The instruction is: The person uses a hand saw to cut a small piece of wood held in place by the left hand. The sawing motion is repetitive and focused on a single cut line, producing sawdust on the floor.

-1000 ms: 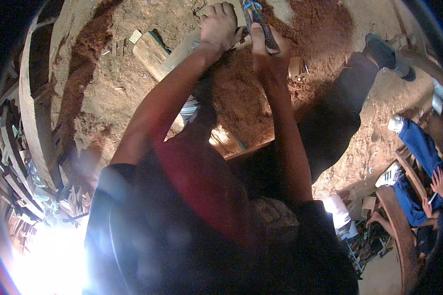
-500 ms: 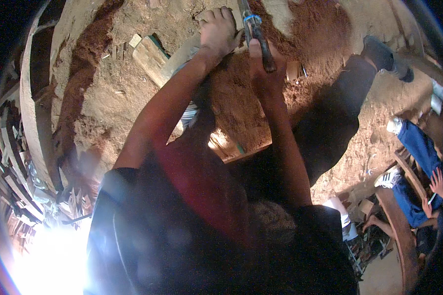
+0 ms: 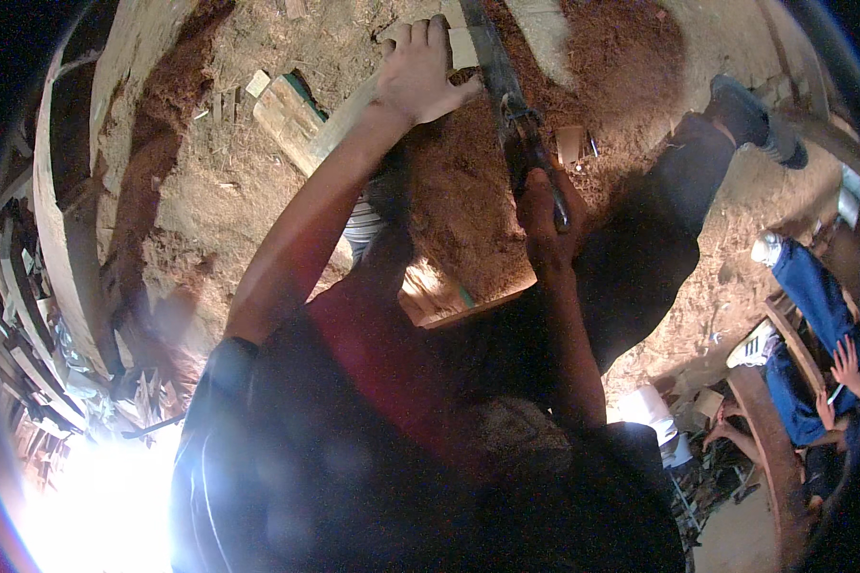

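My right hand (image 3: 548, 208) is closed around the dark handle of a handsaw (image 3: 488, 59). The saw's long blade runs away from me and passes beyond the top edge of the view. To its left, my left hand (image 3: 417, 74) lies flat with fingers stretched and thumb spread toward the blade. Beneath that palm is a pale wooden piece (image 3: 462, 48), whose squared end shows between the hand and the saw. Most of this piece is hidden by my hand and forearm. Whether the blade's teeth touch wood cannot be seen.
A short thick timber (image 3: 289, 116) lies left of my left forearm. Reddish sawdust (image 3: 621, 57) covers the ground, with a small wooden block (image 3: 570, 143) right of the saw. At far right a person in blue trousers (image 3: 812, 277) sits near curved boards. Scrap wood (image 3: 38, 372) is piled at left.
My right hand has drawn the saw back toward me and slightly right, so more blade shows. My left hand stays at about the same place, its thumb now more visible.
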Demonstrator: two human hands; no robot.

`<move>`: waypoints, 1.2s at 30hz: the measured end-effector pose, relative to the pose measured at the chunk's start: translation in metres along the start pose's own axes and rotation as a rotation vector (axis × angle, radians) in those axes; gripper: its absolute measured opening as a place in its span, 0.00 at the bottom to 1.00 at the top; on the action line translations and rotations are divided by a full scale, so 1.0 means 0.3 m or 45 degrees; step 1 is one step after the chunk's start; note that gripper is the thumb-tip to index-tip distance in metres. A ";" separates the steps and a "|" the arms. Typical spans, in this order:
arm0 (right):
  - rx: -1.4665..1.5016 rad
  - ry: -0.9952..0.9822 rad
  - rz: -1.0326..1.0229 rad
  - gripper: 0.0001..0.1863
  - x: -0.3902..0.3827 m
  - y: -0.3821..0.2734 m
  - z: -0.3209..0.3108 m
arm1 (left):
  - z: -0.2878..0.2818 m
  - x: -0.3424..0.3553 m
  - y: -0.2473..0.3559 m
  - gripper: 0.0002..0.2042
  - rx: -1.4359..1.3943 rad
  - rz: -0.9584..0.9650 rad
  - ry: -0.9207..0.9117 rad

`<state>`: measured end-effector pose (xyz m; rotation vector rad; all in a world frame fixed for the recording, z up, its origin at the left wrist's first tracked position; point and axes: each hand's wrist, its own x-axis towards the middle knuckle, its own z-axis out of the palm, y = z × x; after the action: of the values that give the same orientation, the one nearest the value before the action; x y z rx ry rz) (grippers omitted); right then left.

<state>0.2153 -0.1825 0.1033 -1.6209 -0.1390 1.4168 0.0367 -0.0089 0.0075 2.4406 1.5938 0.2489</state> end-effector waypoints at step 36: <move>-0.482 -0.075 -0.711 0.16 0.147 -0.003 0.251 | -0.016 0.135 0.040 0.20 -0.190 -0.402 -0.123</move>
<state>0.1682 -0.1124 0.0812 -1.6591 -0.8688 1.0372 0.0622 0.0240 0.0164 2.0236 1.8147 0.1858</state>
